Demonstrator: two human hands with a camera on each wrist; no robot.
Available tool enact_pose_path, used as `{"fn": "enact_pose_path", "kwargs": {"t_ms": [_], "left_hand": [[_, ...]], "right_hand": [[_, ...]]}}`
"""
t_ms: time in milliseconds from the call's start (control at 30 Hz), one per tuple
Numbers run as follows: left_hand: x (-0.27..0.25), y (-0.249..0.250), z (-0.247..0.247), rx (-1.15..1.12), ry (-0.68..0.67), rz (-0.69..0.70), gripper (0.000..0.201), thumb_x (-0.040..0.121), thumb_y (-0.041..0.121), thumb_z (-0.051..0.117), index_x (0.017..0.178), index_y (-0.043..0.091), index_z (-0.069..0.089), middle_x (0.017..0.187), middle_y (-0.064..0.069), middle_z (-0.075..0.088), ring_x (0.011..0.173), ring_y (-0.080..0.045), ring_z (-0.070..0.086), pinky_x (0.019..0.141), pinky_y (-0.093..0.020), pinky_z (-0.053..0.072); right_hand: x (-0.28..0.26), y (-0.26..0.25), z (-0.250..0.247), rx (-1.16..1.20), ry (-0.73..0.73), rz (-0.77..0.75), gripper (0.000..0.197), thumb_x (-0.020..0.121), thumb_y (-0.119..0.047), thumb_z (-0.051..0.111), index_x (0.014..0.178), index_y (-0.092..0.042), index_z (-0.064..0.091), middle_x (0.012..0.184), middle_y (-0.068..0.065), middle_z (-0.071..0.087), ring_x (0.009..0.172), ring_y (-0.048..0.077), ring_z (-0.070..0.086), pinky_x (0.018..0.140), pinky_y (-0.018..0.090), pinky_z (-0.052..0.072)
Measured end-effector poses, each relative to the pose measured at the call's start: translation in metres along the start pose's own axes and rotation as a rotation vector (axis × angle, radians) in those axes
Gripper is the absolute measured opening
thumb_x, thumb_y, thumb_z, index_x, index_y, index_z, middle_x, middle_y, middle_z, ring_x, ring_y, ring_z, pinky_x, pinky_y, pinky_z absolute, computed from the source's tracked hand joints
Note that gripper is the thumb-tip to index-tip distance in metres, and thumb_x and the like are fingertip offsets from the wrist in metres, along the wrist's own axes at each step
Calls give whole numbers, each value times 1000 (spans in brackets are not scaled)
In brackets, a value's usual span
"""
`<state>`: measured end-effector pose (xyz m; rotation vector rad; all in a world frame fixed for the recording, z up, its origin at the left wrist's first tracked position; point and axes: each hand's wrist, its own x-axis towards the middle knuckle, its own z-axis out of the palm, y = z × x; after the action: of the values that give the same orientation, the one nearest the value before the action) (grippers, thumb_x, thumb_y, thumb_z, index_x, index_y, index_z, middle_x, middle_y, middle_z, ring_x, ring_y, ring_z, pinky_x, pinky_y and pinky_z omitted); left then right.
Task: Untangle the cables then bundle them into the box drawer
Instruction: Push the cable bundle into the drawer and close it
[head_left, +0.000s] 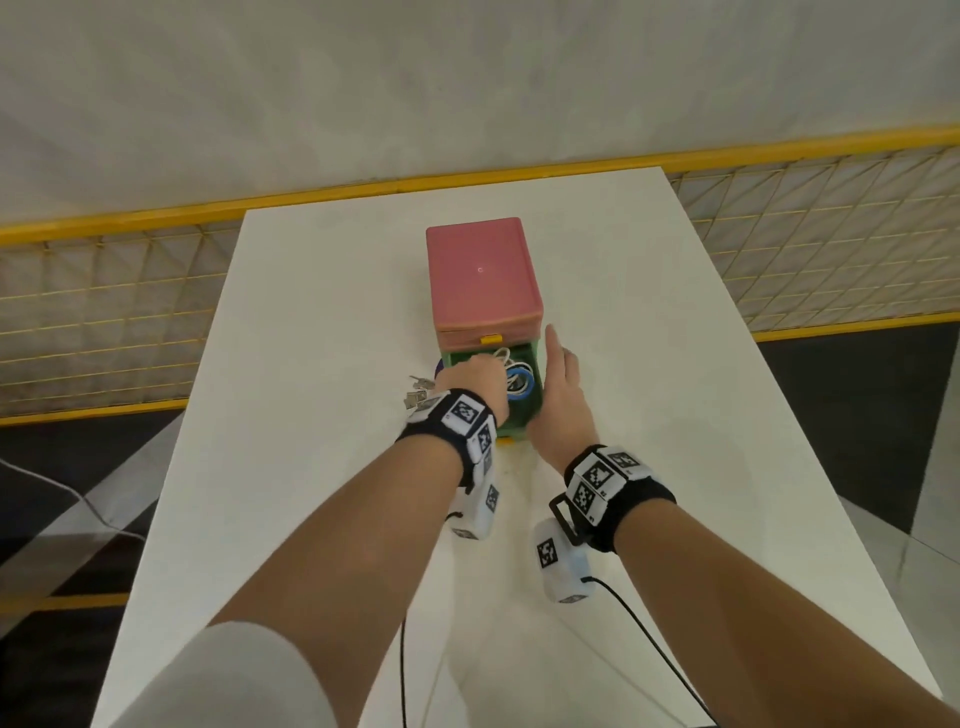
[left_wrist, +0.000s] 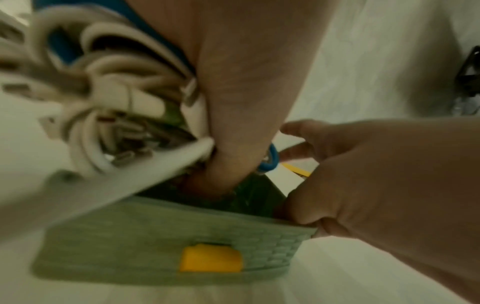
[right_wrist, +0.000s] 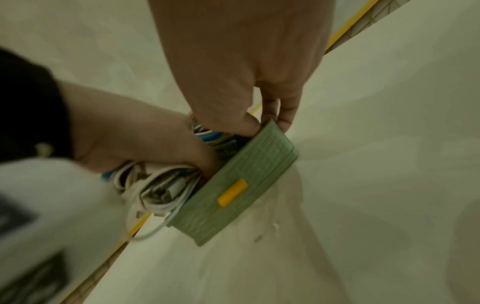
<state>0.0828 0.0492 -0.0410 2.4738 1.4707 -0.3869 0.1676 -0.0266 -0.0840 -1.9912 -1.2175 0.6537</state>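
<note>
A pink drawer box (head_left: 480, 270) stands on the white table (head_left: 311, 338). Its green bottom drawer (head_left: 534, 358) is pulled out toward me, yellow handle (left_wrist: 211, 259) in front. My left hand (head_left: 475, 376) grips a bundle of white cables (left_wrist: 116, 92) and holds it down at the drawer's left side. A blue cable (head_left: 522, 384) coils inside the drawer. My right hand (head_left: 561, 395) pinches the drawer's right wall (right_wrist: 275, 139), thumb inside, fingers outside. In the right wrist view the white cables (right_wrist: 161, 189) spill over the drawer's left rim.
Small metal clips or keys (head_left: 418, 392) lie on the table left of the box, beside a purple object (head_left: 439, 366). The upper pink drawer (head_left: 488, 332) is closed. A yellow-framed mesh fence (head_left: 104, 312) runs behind the table. Bare tabletop lies on both sides.
</note>
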Motion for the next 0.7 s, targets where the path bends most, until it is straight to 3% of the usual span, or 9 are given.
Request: {"fn": "enact_pose_path", "kwargs": {"t_ms": [67, 100, 167, 267, 333, 433, 500, 600, 700], "left_hand": [[9, 8, 4, 18, -3, -59, 23, 89, 17, 59, 112, 12, 60, 112, -6, 65, 103, -27, 64, 82, -37, 47], [12, 12, 6, 34, -8, -82, 20, 92, 18, 55, 110, 15, 61, 112, -4, 65, 103, -26, 63, 84, -38, 46], [15, 18, 11, 125, -30, -108, 18, 95, 18, 48, 109, 19, 60, 109, -1, 64, 104, -25, 61, 89, -40, 43], [17, 21, 13, 334, -86, -60, 13, 93, 22, 47, 96, 19, 60, 97, 1, 62, 97, -24, 59, 97, -45, 35], [20, 17, 9, 398, -165, 17, 16, 91, 29, 51, 85, 16, 57, 93, 0, 63, 87, -23, 56, 90, -37, 38], [24, 10, 8, 321, -148, 95, 20, 91, 31, 57, 102, 16, 65, 99, -2, 65, 91, -22, 62, 73, -28, 36], [22, 8, 9, 292, -87, 99, 23, 90, 30, 59, 108, 17, 63, 106, -2, 66, 100, -22, 63, 72, -28, 37], [24, 11, 15, 175, -2, 42, 14, 90, 25, 56, 101, 20, 63, 103, 1, 68, 95, -20, 65, 67, -28, 39], [26, 14, 15, 164, -18, -7, 17, 90, 27, 54, 104, 21, 61, 106, 1, 66, 98, -20, 64, 70, -29, 40]], "right_hand": [[-3, 4, 1, -83, -37, -95, 86, 79, -3, 55, 149, -31, 14, 153, 0, 29, 111, 32, 52, 97, 46, 47], [-6, 6, 2, -148, -63, -136, 80, 82, -3, 51, 149, -33, 17, 156, -4, 27, 107, 29, 51, 97, 42, 46], [-7, 9, 1, -231, -93, -165, 72, 86, -5, 45, 148, -34, 22, 156, -7, 25, 93, 23, 46, 91, 35, 47], [-2, 10, 0, -321, -176, -157, 69, 89, -7, 45, 149, -29, 21, 157, -3, 24, 98, 28, 50, 90, 34, 44], [6, 8, -1, -383, -241, -147, 68, 90, -9, 47, 150, -26, 18, 157, -1, 23, 105, 31, 52, 93, 33, 43], [15, 8, -1, -402, -299, -95, 70, 90, -10, 50, 150, -26, 18, 157, -2, 24, 111, 31, 52, 94, 33, 43], [15, 10, -3, -388, -309, -98, 75, 88, -8, 51, 150, -28, 15, 158, -4, 21, 112, 30, 53, 94, 33, 44], [8, 12, -5, -315, -281, -164, 80, 87, -14, 55, 150, -33, 9, 159, -9, 12, 108, 28, 55, 94, 36, 47], [13, 6, -8, -369, -321, -151, 77, 89, -16, 54, 151, -29, 11, 159, -7, 11, 113, 31, 55, 96, 37, 46]]}}
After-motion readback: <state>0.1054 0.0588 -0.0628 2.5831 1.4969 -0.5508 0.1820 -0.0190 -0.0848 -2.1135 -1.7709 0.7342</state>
